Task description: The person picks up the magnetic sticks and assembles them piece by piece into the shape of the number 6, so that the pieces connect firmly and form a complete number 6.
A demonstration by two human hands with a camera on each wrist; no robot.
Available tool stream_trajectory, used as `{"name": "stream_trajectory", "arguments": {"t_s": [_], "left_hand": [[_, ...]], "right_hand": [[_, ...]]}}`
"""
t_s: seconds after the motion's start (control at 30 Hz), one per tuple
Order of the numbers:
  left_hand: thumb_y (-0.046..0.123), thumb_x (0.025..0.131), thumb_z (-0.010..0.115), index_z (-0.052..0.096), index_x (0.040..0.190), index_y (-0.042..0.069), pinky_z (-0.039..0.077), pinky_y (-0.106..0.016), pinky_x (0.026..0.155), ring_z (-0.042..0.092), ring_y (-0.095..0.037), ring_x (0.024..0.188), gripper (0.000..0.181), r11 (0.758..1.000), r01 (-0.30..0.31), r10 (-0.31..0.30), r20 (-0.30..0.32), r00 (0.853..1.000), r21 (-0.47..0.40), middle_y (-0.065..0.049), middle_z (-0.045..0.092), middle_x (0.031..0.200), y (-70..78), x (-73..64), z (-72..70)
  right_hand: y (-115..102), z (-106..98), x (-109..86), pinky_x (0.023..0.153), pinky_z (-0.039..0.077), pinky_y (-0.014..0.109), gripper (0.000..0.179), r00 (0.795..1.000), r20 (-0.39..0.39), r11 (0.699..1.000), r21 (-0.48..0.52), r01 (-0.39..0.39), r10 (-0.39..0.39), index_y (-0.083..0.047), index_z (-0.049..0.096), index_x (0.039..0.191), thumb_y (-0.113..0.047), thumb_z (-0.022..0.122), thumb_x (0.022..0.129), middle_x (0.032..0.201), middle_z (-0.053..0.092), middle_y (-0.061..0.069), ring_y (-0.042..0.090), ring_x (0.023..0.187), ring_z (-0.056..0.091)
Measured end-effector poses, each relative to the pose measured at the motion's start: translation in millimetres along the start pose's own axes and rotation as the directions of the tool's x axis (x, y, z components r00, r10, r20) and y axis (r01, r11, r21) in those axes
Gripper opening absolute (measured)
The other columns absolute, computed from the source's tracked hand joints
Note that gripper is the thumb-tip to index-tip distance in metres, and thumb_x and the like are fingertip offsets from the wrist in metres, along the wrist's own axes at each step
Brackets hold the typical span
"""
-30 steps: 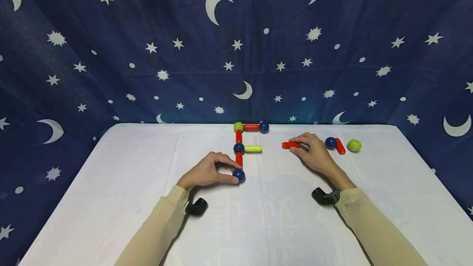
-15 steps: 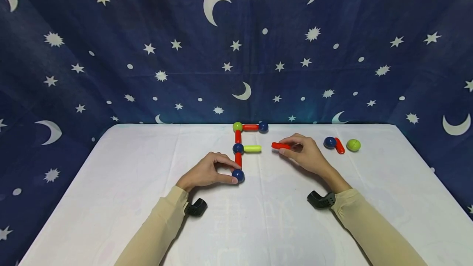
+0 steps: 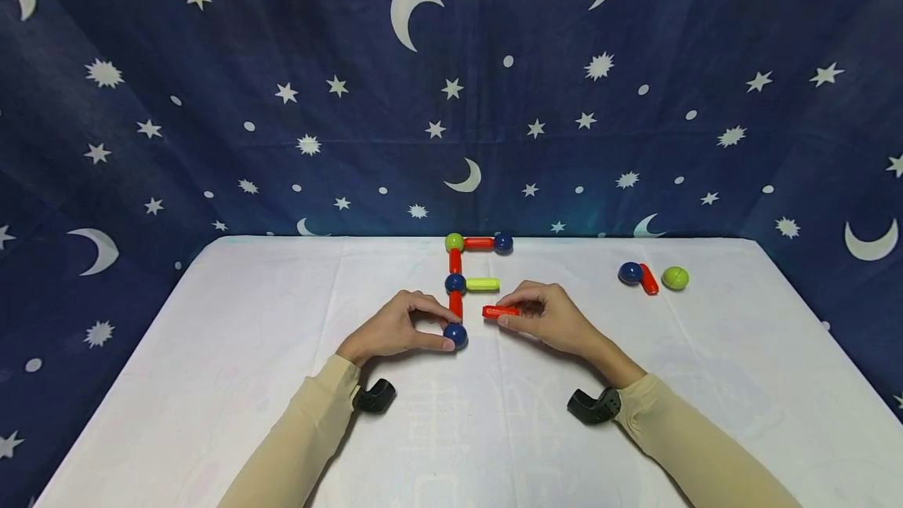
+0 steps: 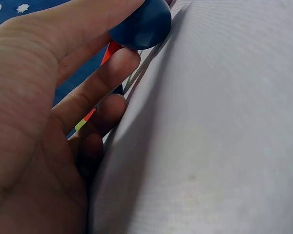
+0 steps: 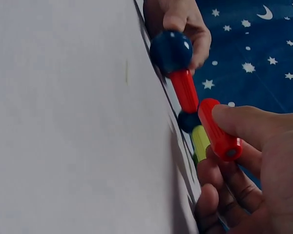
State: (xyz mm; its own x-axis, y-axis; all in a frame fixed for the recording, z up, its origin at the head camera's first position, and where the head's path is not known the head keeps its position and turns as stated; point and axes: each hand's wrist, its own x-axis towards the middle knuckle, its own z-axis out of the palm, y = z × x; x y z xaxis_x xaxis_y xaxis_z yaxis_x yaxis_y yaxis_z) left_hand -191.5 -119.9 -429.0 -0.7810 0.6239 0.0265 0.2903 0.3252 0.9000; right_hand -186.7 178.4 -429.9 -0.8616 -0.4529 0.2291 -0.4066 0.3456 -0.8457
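Observation:
My left hand (image 3: 398,328) pinches the dark blue ball (image 3: 455,335) at the near end of a row of joined magnetic rods and balls. Upward from that ball run a red rod (image 3: 455,304), a second blue ball (image 3: 455,283), another red rod (image 3: 455,261) and a green ball (image 3: 455,242). A yellow-green rod (image 3: 483,284) sticks out rightward from the middle ball. Between thumb and fingers, my right hand (image 3: 553,318) holds a loose red rod (image 5: 219,130), apart from the near blue ball and pointing toward the row.
From the green ball a red rod (image 3: 480,243) leads right to a blue ball (image 3: 503,243) at the table's back edge. Farther right lie a blue ball (image 3: 630,273), a red rod (image 3: 649,279) and a green ball (image 3: 676,278) on the white table (image 3: 247,382).
My right hand has carried the red rod leftward and toward me, from near the right-hand pieces to beside the row. My left hand has stayed on its blue ball.

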Motion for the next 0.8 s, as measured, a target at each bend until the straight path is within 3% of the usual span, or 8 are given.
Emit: {"name": "stream_trajectory", "arguments": {"t_s": [0.5,0.8], "left_hand": [[0.017,0.077,0.091,0.081,0.109,0.02,0.045,-0.043,0.091,0.059,-0.021,0.098,0.033,1.0,-0.003,0.003,-0.001,1.0,0.012,0.007,0.073,0.096,-0.4,-0.3,0.1],[0.014,0.077,0.09,0.08,0.11,0.019,0.046,-0.043,0.092,0.061,-0.02,0.098,0.034,1.0,-0.017,0.017,0.004,1.0,0.003,0.007,0.074,0.098,-0.5,0.4,0.5]], "right_hand": [[-3.4,12.5,-3.5,0.071,0.045,0.028,0.02,0.993,0.118,1.0,-0.005,-0.019,0.019,-0.018,0.081,0.105,-0.02,0.084,0.085,0.09,0.069,-0.006,0.019,0.082,0.057],[-5.0,16.0,-4.4,0.07,0.046,0.028,0.021,0.991,0.135,1.0,-0.002,-0.005,0.006,-0.016,0.081,0.106,-0.02,0.084,0.085,0.089,0.069,-0.006,0.018,0.081,0.058]]}}
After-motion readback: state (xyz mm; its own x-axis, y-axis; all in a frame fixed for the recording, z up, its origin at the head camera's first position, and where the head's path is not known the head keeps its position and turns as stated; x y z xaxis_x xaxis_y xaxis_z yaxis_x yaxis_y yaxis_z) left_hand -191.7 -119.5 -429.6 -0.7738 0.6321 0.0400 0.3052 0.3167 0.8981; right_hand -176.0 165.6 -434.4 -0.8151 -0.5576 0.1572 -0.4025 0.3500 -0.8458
